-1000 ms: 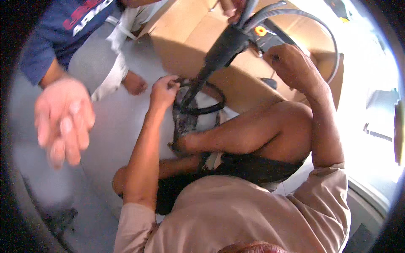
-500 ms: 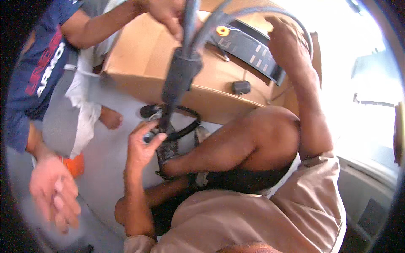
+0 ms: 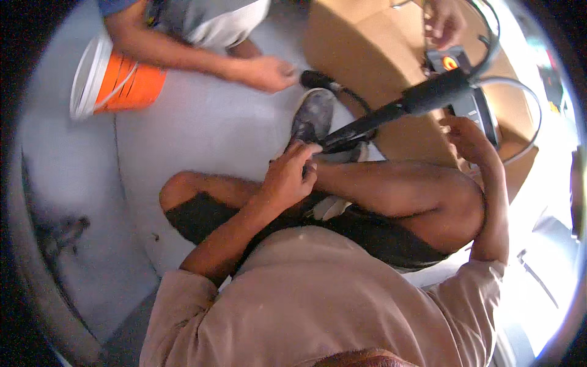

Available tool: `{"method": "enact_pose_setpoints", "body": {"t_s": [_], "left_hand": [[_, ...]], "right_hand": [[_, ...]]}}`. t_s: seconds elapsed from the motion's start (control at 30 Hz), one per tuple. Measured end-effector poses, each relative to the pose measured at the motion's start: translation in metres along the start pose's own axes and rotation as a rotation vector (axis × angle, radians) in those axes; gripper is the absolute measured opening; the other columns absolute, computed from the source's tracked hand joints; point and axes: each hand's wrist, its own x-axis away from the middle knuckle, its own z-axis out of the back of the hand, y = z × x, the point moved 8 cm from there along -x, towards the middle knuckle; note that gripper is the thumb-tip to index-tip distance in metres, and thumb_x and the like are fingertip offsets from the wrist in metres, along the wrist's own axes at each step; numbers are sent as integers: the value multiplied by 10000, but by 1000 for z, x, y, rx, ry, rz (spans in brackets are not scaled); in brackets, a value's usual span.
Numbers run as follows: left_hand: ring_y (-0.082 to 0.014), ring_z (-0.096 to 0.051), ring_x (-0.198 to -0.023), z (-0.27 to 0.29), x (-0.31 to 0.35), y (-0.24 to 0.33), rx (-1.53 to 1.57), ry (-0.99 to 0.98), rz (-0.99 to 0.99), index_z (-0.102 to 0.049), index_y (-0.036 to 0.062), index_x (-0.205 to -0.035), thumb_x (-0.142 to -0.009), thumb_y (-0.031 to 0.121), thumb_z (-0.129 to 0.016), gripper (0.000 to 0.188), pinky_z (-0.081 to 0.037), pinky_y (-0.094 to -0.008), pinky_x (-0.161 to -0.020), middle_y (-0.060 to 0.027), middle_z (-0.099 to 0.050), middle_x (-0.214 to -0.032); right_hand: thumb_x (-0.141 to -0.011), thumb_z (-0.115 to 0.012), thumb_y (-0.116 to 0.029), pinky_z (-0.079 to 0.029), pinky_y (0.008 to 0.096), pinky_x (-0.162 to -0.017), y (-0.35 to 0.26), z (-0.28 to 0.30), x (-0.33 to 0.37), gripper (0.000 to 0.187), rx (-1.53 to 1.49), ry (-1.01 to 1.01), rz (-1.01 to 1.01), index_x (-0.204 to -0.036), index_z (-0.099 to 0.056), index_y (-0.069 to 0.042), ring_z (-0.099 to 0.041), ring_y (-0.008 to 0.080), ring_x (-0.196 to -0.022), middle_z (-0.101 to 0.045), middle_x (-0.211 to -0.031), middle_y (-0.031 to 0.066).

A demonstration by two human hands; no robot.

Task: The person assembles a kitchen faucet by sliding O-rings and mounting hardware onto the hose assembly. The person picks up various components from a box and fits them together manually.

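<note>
My left hand is closed on the thin lower end of a black tube, in front of my crossed legs. The tube slants up to the right. Its thick sleeve bears grey cables that loop over the cardboard box. My right hand is at the near side of the box, below the sleeve. Its fingers are bent and apart, with nothing seen in them. Beside it in the box lies a dark, flat panel-like device.
Across from me, a co-worker's hand hovers over the floor, another hand over the box. A yellow-orange ring shows in the box. An orange and white bucket is at the far left. A dark shoe lies near the tube.
The view has turned, so the box now appears farther right. The black tube has gone from nearly upright to a slant. My right hand has come down to the near side of the box.
</note>
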Motion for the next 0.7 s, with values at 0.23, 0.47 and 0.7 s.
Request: {"method": "enact_pose_setpoints", "body": {"t_s": [0.23, 0.47, 0.7], "left_hand": [[-404, -648, -978, 13, 65, -45, -136, -61, 147, -667, 61, -1040, -864, 222, -740, 250, -540, -494, -823, -170, -608, -1081], [-275, -706, -842, 135, 101, -150, 222, 632, 422, -742, 73, -836, -719, 47, -813, 139, -561, -389, -795, -119, -727, -887], [-358, -663, -761, 294, 141, -137, -259, 1086, 383, -724, 32, -720, -729, 282, -870, 289, -527, -450, -743, -173, -678, -777]], "right_hand": [[-909, -667, -181, -365, 325, -602, 11, 35, 25, 215, 109, 284, 160, -827, -576, -4, -422, 122, -671, -525, -704, 36], [-942, -632, -210, -428, 392, -667, -96, 49, 53, 267, 249, 204, -26, -872, -590, 45, -482, 213, -701, -611, -762, 134], [-938, -618, -156, -535, 414, -899, -210, -16, 96, 302, 60, 252, 226, -1184, -654, 15, -686, 299, -1022, -701, -1066, 241]]}}
